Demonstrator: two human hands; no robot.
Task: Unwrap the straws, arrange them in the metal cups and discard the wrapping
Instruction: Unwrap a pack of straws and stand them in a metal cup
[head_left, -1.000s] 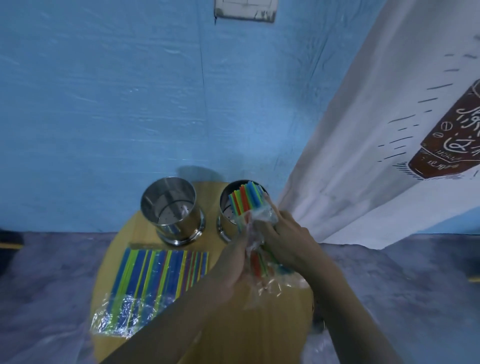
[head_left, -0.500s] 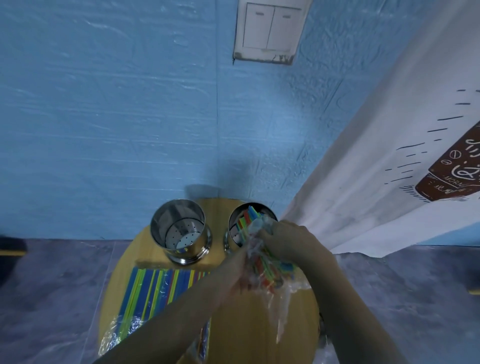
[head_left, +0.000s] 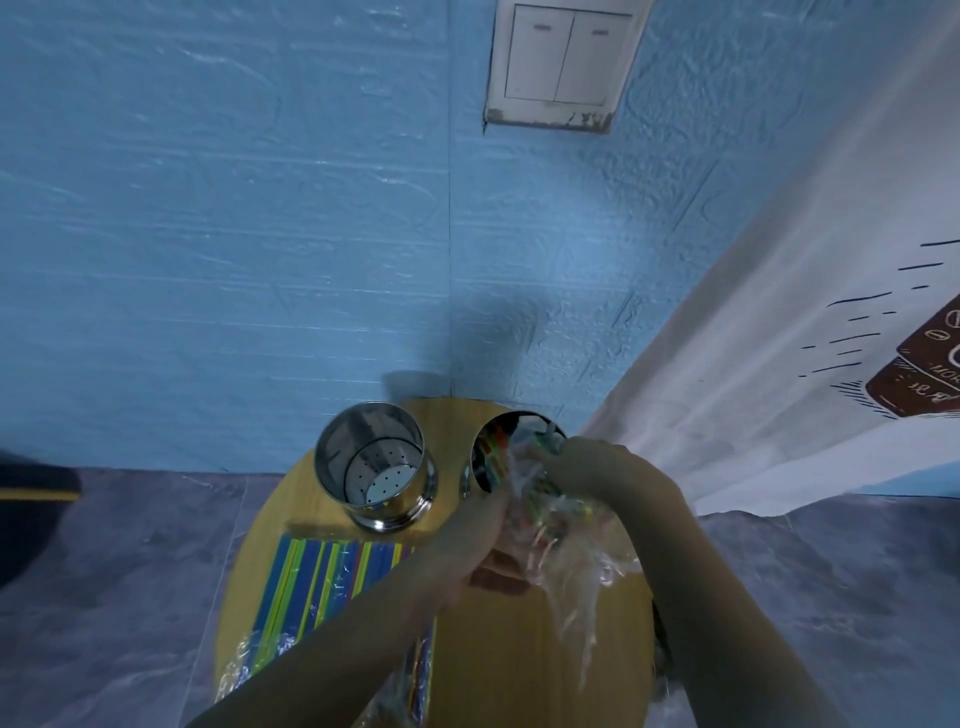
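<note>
Wood tabletop (head_left: 498, 675), round, sits right below you. Nearest on it, at left, a sealed flat pack (head_left: 311, 582) lies w/ blue, green and yellow stripes showing; your left forearm crosses its right edge. Next up, your left hand (head_left: 478, 551) has its fingers curled round the low end of a loose bundle, pinching the clear wrap (head_left: 576, 577), which hangs crumpled toward you over the tabletop. The straws (head_left: 537, 506) of that bundle, red, green and yellow, slant up thru the wrap, top ends inside the right cup (head_left: 480, 441). Your right hand (head_left: 602, 470) is at that cup's rim, fingers curled down on the bundle's top; the tips are hidden, so the exact pinch can't be told. The left cup (head_left: 376, 467) stands apart and upright, its holed bottom showing. Behind: blue wall (head_left: 208, 260), white switch (head_left: 561, 62), printed cloth (head_left: 779, 374) at right.
</note>
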